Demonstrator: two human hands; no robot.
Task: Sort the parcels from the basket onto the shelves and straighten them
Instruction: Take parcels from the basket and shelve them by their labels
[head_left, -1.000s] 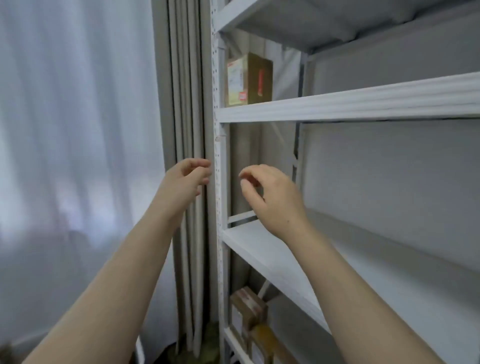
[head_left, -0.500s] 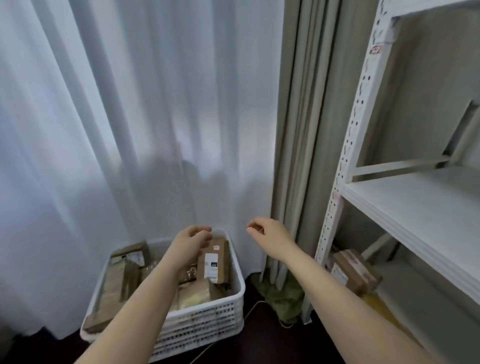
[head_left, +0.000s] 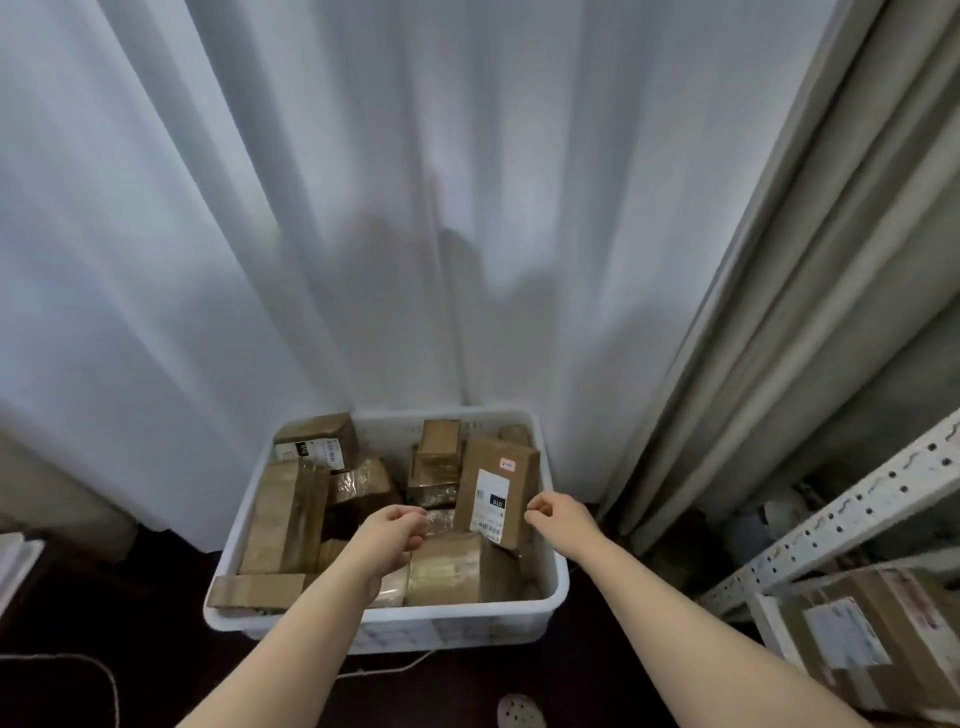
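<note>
1. Centrally, a white plastic basket (head_left: 557, 574) with rounded corners sits on the dark floor, packed with brown cardboard parcels.
2. In the basket's right half a tall flat parcel (head_left: 496, 491) leans upright. It has a white printed label and a small pink sticker on its face.
3. At the basket's front lies a blocky parcel (head_left: 452, 577) wrapped in glossy tape.
4. Over the basket's middle hovers the left hand (head_left: 392, 535), fingers loosely curled and holding nothing.
5. Above the basket's right rim is the right hand (head_left: 558, 517), just beside the tall flat parcel — fingers loosely curled, empty.
6. Behind the basket hang soft pleated curtains (head_left: 363, 208); right of it runs a perforated metal shelf post (head_left: 857, 514).
</note>
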